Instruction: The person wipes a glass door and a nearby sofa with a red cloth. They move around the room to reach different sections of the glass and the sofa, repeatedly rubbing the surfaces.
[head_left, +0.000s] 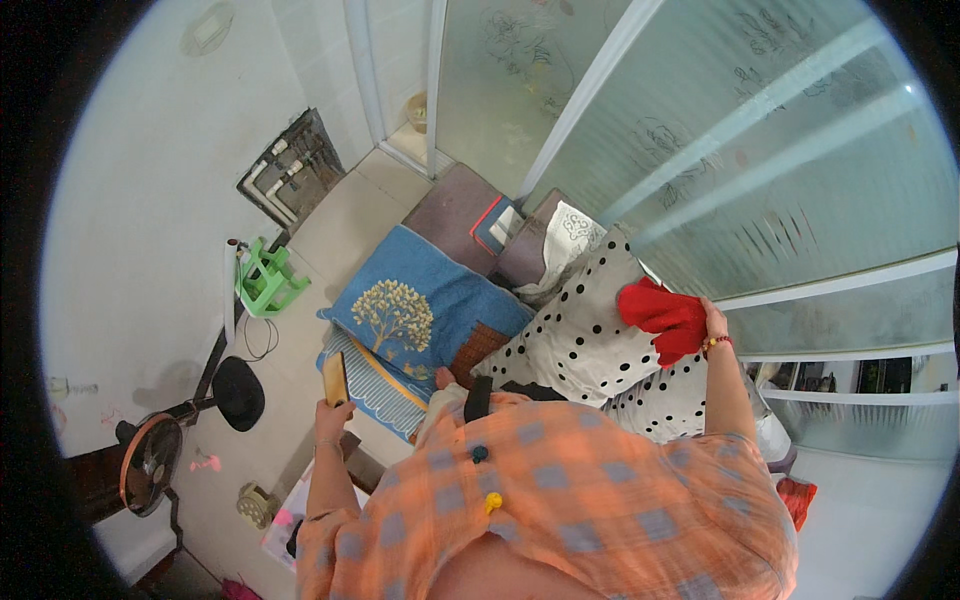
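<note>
At the left, my left hand (334, 421) grips a flat, narrow gold-coloured object (337, 381) with a dark edge; I cannot tell exactly what it is. The object is above the striped edge of a blue cover (469, 274) printed with a tree, which lies over a brown sofa (455, 196). Over on the right, my right hand (716, 321) holds a red cloth (664, 316) by its right side. The red cloth hangs against a white polka-dot cushion (577, 330). A bead bracelet (718, 342) circles my right wrist.
A dark blue, red-edged flat item (496, 225) rests on the sofa near a patterned white cloth (571, 234). Frosted glass panels (675, 150) stand behind. To the left are a green plastic stool (271, 281), a fan (152, 465) and a wall recess with pipes (289, 171).
</note>
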